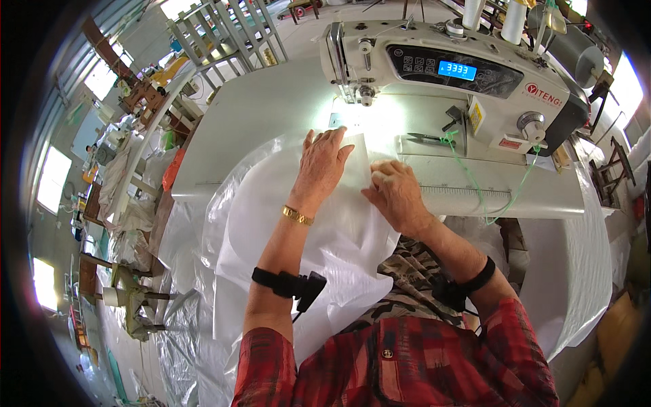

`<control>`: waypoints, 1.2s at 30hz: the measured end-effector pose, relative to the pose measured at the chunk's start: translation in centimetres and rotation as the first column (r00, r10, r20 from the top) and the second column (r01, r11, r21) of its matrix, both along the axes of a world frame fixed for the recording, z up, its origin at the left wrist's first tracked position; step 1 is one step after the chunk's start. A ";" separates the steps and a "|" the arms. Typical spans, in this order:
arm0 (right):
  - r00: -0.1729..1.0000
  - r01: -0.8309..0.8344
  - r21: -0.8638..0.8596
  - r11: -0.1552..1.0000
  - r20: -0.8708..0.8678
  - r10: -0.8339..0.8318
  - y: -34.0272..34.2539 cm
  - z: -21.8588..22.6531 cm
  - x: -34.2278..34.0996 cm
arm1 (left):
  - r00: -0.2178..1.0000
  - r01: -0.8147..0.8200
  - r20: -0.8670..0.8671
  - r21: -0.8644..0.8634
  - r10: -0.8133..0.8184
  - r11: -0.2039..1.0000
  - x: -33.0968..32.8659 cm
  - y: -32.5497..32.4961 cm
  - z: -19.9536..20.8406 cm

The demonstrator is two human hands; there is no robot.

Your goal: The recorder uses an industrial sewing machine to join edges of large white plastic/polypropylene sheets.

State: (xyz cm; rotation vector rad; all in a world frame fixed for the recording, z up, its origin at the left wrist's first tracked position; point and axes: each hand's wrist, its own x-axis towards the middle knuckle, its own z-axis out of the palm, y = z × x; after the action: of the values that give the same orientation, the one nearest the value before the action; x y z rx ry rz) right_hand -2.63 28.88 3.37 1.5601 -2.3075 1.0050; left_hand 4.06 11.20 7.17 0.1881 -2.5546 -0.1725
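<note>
A translucent white plastic sheet [264, 193] spreads over the machine table and hangs down over my lap. My left hand [323, 163] lies on it with fingers stretched forward, just short of the sewing machine's needle area. To its right, my right hand [396, 193] has its fingers bent in and pressed together at the sheet's folded right edge, pinching it. The sewing machine [502, 102] stands beyond my hands. Its lamp brightly lights the presser foot [366, 98] and the metal plate [336, 120] below.
Thread snips [426, 138] tied to a green cord [468, 169] lie right of the needle. A ruler strip [468, 192] runs along the table's front. A grey metal rack [227, 37] stands behind at left. Thread cones [513, 24] top the machine. More plastic sheeting [576, 271] hangs at right.
</note>
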 end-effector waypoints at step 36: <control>0.954 -0.150 -0.236 0.960 0.220 0.203 1.2 5.2 -3.2 | 0.923 0.368 -0.244 0.343 -0.297 0.864 4.5 1.8 2.1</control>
State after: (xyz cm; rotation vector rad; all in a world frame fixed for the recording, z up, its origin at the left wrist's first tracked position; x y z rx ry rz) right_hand -5.84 30.07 8.62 1.6563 -2.1385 1.5156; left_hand 8.61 13.04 9.25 -0.1261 -2.3240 -0.7912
